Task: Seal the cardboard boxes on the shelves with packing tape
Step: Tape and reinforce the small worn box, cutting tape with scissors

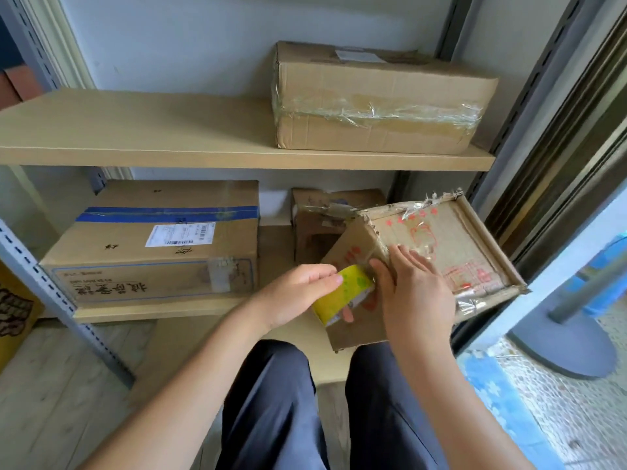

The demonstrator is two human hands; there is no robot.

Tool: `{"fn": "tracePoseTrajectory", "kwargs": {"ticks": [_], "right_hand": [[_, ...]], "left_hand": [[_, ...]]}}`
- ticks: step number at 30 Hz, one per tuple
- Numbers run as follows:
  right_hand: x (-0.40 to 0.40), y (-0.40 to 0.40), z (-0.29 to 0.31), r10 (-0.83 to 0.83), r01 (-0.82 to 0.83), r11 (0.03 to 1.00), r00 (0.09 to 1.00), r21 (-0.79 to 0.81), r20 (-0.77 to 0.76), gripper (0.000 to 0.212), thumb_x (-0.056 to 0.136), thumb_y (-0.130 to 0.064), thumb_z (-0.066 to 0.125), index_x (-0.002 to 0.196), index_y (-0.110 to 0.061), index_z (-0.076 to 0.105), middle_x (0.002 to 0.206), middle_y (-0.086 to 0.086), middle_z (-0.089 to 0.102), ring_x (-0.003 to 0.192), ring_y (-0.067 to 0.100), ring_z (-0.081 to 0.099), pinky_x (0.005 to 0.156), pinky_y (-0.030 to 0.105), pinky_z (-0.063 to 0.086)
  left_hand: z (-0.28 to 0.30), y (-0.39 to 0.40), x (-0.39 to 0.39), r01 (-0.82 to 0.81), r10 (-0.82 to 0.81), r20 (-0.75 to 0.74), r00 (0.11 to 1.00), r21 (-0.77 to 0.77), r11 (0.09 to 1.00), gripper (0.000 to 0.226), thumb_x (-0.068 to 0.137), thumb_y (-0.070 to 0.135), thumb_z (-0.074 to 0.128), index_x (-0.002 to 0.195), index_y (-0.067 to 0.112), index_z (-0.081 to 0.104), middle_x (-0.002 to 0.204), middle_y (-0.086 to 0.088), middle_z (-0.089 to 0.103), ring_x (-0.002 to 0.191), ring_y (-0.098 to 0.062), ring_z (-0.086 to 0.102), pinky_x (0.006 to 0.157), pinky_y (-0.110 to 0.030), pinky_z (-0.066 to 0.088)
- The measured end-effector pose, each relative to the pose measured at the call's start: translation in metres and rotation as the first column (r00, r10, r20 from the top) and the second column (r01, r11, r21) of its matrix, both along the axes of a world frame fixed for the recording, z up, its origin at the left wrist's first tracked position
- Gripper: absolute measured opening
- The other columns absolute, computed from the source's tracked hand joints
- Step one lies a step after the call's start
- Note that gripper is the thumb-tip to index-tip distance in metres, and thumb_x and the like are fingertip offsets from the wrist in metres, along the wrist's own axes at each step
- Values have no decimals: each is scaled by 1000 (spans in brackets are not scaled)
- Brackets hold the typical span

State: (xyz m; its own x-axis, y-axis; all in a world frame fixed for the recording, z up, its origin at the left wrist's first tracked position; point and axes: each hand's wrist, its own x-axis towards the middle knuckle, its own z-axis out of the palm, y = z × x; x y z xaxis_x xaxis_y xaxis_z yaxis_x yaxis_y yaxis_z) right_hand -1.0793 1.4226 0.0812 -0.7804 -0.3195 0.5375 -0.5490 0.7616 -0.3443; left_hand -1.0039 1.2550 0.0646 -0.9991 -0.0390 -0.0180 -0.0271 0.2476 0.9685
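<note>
Tape roll (342,296) gripped in left hand (298,293), pressed against near side of tilted box (424,262) at lower shelf (152,308) edge. Right hand (414,290) spread flat just right of roll, smoothing over box corner. Likely pulling leftward along that side next.

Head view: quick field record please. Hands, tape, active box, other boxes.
left hand: grips the tape roll
right hand: fingers straight, pressing flat on the tilted box
tilted box: red print, torn tape at the edges, pulled forward off the lower shelf
lower shelf: blue-taped box, small worn box
upper shelf: long box with clear tape round it
</note>
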Motion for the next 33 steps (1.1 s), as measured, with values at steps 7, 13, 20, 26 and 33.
{"fn": "tracePoseTrajectory", "kwargs": {"ticks": [7,13,20,26,33], "right_hand": [[-34,21,15,61,-68,986,997,152,49,31,101,-45,47,111,-23,66,110,-4,69,86,25,69,60,29,42],[-36,13,4,196,-174,964,976,200,-93,17,93,-35,65,86,-19,65,81,-7,63,66,18,66,45,25,39],[-29,10,21,342,-336,929,939,157,-16,25,93,-41,56,82,-22,69,81,-5,71,61,19,64,50,32,52],[-52,11,84,528,-553,833,781,-22,334,30,90,-45,66,83,-18,77,68,8,66,61,21,54,64,40,51],[-81,3,102,577,-650,740,479,-175,662,21,82,-46,73,89,-29,81,86,-4,77,86,16,73,85,34,58]], "left_hand": [[-27,18,-24,-73,97,56,994,-326,943,51,102,49,45,72,11,61,52,-6,63,51,-11,59,68,-19,43],[-19,42,-52,-142,149,248,957,-48,989,55,98,47,52,84,-3,67,53,-5,65,42,-12,59,50,-21,49],[-8,41,-22,-318,241,409,880,130,939,40,91,47,64,87,6,62,67,-18,70,55,-30,68,60,-37,57],[59,59,34,-435,312,410,857,252,864,43,90,33,72,115,13,44,105,-19,67,77,-35,75,66,-52,60],[81,82,54,-360,280,238,930,432,827,45,89,32,71,117,21,38,104,-19,64,71,-41,69,60,-44,60]]}}
